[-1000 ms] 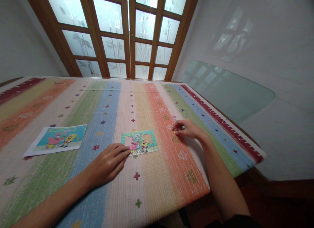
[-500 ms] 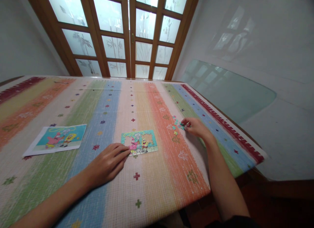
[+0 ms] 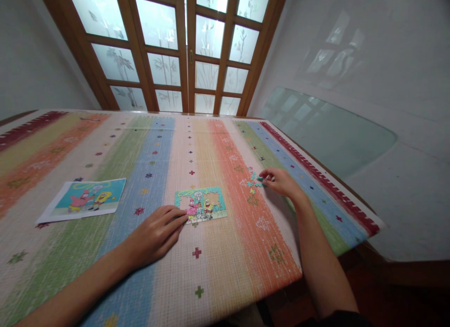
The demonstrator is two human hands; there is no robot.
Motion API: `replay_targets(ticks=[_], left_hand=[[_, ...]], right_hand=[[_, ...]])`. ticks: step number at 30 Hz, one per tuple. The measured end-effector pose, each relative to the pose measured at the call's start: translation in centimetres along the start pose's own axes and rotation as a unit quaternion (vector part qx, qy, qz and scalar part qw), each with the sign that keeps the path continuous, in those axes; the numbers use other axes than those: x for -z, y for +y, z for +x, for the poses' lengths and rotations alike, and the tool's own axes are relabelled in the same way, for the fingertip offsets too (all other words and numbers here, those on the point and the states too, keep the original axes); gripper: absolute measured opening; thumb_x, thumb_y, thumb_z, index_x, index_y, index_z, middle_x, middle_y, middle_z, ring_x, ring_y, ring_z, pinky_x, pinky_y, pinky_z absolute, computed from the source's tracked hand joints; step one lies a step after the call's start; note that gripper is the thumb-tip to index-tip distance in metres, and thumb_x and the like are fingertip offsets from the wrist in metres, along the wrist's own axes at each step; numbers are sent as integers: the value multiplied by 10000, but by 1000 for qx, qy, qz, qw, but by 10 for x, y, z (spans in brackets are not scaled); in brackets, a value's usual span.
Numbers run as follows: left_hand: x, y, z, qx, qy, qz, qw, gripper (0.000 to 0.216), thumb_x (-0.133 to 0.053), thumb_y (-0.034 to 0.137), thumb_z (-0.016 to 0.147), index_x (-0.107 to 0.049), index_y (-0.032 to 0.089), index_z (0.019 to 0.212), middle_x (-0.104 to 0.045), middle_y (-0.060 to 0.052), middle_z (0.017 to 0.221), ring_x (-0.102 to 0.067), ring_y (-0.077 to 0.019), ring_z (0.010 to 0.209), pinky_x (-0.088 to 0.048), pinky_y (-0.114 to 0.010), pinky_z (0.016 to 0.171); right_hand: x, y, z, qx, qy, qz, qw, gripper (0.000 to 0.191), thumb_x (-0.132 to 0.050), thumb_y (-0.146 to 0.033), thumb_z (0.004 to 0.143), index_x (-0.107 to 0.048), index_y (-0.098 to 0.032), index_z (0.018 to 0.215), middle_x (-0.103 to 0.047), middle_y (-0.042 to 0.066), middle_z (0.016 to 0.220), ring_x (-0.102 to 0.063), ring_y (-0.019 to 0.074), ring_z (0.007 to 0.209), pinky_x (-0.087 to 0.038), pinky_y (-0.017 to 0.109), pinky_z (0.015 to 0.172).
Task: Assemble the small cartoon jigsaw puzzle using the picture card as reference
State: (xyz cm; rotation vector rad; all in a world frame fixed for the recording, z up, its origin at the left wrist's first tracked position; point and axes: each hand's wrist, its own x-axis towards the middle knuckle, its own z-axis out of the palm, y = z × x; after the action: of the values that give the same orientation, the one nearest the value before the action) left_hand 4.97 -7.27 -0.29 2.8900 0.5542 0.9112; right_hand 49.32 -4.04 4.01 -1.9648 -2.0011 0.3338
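Observation:
A small cartoon jigsaw puzzle lies before me, with gaps in its upper left and upper right where the tan backing shows. My left hand rests flat beside it, fingers stretched out and fingertips touching its lower left edge. To the right, my right hand is over a loose heap of puzzle pieces, mostly teal with a few pink and yellow. Its thumb and forefinger are pinched on a teal puzzle piece; the other fingers are curled.
On the left lies a printed sheet with the same cartoon picture, its near left corner white. A striped tablecloth covers the table. Beyond the far edge stand wooden glass-paned doors; a white wall is at the right.
My right hand's fingers have shifted slightly among the loose pieces, and a teal piece now shows at the fingertips. The left hand and the puzzle stay put.

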Motion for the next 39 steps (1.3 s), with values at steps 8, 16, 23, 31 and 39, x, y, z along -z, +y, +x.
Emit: replay_targets(ticks=[8, 16, 23, 31, 39], left_hand=[[1, 0, 1, -4, -2, 6, 1000, 305, -472, 127, 1027, -646, 147, 1277, -715, -117, 1170, -639, -252, 1098, -588, -441, 955], [0, 0, 1, -1, -2, 3, 1000, 326, -477, 134, 1025, -648, 168, 1300, -716, -113, 1182, -648, -252, 1096, -590, -448, 956], [0, 0, 0, 4, 2, -9, 1000, 328, -483, 124, 1017, -659, 159, 1292, -720, -117, 1167, -648, -255, 1090, -587, -449, 956], [1, 1, 2, 1, 1, -5, 1000, 319, -487, 128, 1016, -657, 155, 1285, -718, -116, 1172, -647, -255, 1090, -587, -443, 957], [0, 0, 0, 4, 4, -9, 1000, 332, -487, 122, 1013, -653, 166, 1297, -717, -112, 1164, -642, -254, 1094, -583, -447, 960]], right_hand=[[-1, 0, -1, -2, -22, -12, 1000, 102, -736, -268, 825, -770, -210, 902, -717, 75, 873, -633, 203, 765, -481, 306, 738], [4, 3, -3, -15, -44, -11, 999, 263, -802, -255, 759, -775, -212, 1016, -736, 84, 927, -646, 206, 766, -499, 292, 705], [8, 0, -4, -5, -61, -20, 998, 186, -748, -331, 842, -826, -208, 957, -766, 108, 914, -677, 226, 765, -512, 309, 726], [8, 2, -5, -10, -60, -37, 997, 211, -717, -242, 826, -838, -210, 996, -776, 96, 910, -689, 230, 791, -513, 304, 735], [3, 6, 0, -15, -49, -55, 997, 363, -584, -57, 765, -826, -219, 982, -790, 85, 987, -702, 231, 880, -509, 290, 804]])
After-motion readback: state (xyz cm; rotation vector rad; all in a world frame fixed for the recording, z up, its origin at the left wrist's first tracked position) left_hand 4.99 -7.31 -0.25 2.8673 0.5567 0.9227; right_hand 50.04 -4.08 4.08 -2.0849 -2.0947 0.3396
